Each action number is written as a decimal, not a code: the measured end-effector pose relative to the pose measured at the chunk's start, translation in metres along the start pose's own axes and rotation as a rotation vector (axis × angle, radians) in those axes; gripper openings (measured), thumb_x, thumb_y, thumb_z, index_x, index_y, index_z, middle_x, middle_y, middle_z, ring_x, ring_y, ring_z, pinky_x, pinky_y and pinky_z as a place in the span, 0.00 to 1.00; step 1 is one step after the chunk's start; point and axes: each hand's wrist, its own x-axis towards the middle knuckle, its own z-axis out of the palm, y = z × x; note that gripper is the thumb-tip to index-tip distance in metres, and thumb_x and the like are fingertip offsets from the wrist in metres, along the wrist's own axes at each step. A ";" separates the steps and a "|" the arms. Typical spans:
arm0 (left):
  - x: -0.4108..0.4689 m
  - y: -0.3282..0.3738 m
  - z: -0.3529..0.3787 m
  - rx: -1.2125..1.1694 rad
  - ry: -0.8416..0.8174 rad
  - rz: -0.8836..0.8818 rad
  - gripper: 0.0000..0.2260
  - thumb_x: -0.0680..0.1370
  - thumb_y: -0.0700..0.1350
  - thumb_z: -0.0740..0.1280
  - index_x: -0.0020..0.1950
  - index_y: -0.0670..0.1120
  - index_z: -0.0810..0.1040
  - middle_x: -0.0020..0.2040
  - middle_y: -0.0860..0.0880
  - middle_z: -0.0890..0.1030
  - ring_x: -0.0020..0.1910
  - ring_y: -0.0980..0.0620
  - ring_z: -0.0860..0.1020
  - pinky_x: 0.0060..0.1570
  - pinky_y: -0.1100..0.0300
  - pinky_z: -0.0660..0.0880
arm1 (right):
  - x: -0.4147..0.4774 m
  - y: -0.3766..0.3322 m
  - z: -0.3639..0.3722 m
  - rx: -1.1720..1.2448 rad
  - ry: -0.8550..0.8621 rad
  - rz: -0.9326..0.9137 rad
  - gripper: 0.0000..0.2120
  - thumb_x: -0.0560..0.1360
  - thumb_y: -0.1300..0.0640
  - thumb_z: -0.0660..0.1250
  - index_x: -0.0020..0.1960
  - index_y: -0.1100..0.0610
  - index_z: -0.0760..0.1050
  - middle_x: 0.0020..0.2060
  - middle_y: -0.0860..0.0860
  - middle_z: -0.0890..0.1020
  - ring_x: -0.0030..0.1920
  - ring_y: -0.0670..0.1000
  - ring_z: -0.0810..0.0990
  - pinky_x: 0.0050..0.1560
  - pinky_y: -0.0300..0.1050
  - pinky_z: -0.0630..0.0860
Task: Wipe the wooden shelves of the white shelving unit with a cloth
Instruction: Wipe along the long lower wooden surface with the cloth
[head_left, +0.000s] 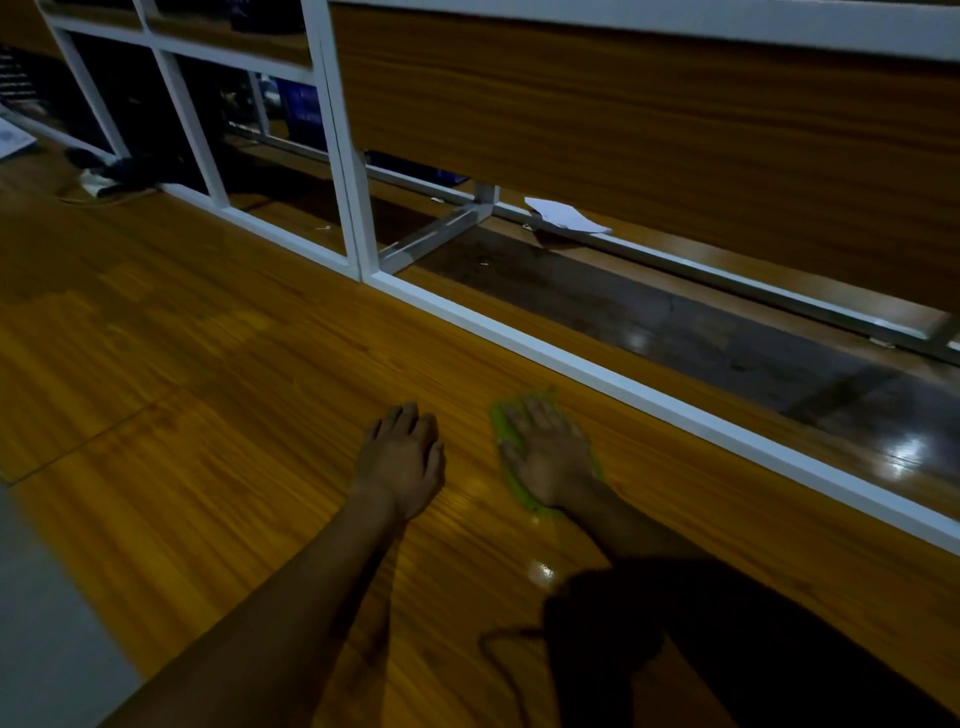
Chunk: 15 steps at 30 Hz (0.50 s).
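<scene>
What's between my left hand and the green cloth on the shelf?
Nothing: in the head view only bare wooden shelf separates the left hand from the green cloth.

Green cloth (511, 480): small, bright, spread flat on the wooden shelf (234, 415), mostly hidden, only edges showing, near the white front rail. Wooden shelf: broad, orange-brown, striped grain, glossy with light spots. White shelving unit (345, 156): painted metal frame, upright posts and rails, more wooden panels above and a darker one below.
</scene>
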 end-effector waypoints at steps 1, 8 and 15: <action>-0.002 0.000 0.000 -0.007 0.001 0.016 0.26 0.80 0.58 0.45 0.71 0.48 0.67 0.76 0.41 0.62 0.76 0.43 0.57 0.72 0.44 0.58 | 0.000 0.013 -0.002 -0.011 0.019 0.046 0.30 0.83 0.37 0.41 0.82 0.47 0.48 0.82 0.53 0.50 0.81 0.55 0.47 0.79 0.55 0.44; 0.002 -0.010 0.001 -0.109 0.068 0.058 0.18 0.82 0.51 0.54 0.70 0.47 0.71 0.76 0.44 0.64 0.76 0.46 0.59 0.74 0.50 0.57 | 0.049 -0.019 -0.002 0.011 0.049 0.376 0.29 0.84 0.43 0.40 0.82 0.53 0.47 0.81 0.59 0.49 0.81 0.61 0.46 0.78 0.63 0.44; -0.026 -0.077 -0.013 -0.010 0.060 -0.078 0.25 0.83 0.57 0.47 0.75 0.45 0.65 0.77 0.43 0.62 0.77 0.42 0.57 0.72 0.43 0.59 | 0.055 -0.160 0.028 0.037 -0.026 0.014 0.28 0.84 0.42 0.40 0.82 0.48 0.45 0.82 0.54 0.46 0.81 0.55 0.43 0.77 0.60 0.38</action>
